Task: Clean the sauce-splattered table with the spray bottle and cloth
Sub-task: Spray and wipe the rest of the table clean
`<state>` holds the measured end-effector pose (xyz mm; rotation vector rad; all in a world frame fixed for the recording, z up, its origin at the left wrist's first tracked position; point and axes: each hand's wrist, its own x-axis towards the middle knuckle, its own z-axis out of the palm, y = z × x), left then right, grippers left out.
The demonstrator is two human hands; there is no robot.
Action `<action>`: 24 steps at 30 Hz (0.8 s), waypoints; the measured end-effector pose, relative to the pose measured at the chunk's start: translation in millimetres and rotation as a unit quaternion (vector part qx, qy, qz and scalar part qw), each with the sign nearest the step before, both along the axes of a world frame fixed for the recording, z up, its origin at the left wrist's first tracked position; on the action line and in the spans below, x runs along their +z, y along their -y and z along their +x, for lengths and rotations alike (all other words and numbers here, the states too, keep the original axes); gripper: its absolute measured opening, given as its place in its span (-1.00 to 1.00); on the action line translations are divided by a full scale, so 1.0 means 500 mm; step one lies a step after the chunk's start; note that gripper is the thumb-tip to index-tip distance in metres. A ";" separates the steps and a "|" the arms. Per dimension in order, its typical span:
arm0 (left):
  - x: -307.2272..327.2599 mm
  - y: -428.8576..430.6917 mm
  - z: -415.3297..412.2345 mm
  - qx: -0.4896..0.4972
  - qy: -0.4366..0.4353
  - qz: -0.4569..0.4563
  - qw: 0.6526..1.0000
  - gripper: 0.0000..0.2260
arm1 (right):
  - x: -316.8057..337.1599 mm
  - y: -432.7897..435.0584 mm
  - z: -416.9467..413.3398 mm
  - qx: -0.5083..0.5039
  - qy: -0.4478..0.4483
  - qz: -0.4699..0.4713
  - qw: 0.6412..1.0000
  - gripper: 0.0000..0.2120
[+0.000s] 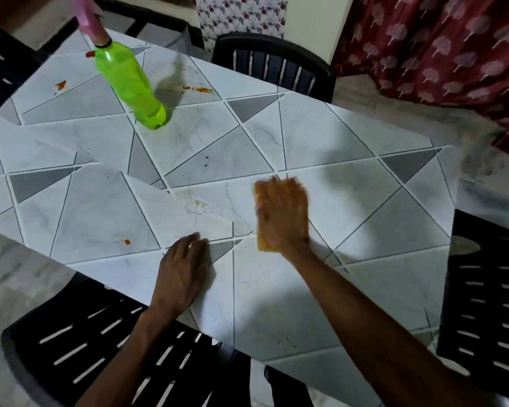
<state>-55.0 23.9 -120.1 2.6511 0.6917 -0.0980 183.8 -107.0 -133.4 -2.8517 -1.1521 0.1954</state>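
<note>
My right hand (282, 214) presses a yellow-orange cloth (262, 245) onto the table (365, 218) near its middle; hand and cloth are motion-blurred, and only the cloth's edges show under the palm. My left hand (185, 265) rests flat on the table near the front edge, holding nothing. A green spray bottle (130, 83) with a pink spray head stands at the far left. Smeared sauce (200, 204) lies just left of the cloth. A red spot (127, 241) sits further left, and other stains (199, 89) lie beside the bottle.
Black slatted plastic chairs surround the table: one at the front (100, 342), one at the right (488, 304), one at the far side (274, 63). A red patterned curtain (453, 48) hangs at the back right. The tablecloth has a grey geometric tile pattern.
</note>
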 end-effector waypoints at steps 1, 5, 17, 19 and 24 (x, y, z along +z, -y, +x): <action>-0.003 -0.015 -0.005 0.000 -0.003 0.001 1.000 -0.53 | 0.000 -0.005 -0.050 0.057 -0.009 -0.010 0.998 -0.46; -0.018 -0.050 -0.021 -0.018 0.008 -0.013 1.000 -0.54 | 0.007 0.116 -0.163 0.183 -0.041 -0.017 0.982 -0.42; -0.032 -0.046 -0.046 -0.003 0.058 -0.021 0.998 -0.59 | -0.001 -0.154 -0.046 -0.013 0.018 -0.007 1.000 -0.45; -0.030 -0.048 -0.060 0.006 0.059 -0.018 0.998 -0.59 | 0.001 -0.171 -0.116 0.097 0.003 -0.006 0.995 -0.44; -0.028 -0.067 -0.101 0.023 0.065 -0.023 0.997 -0.57 | 0.005 0.025 -0.205 0.272 -0.033 -0.017 0.962 -0.41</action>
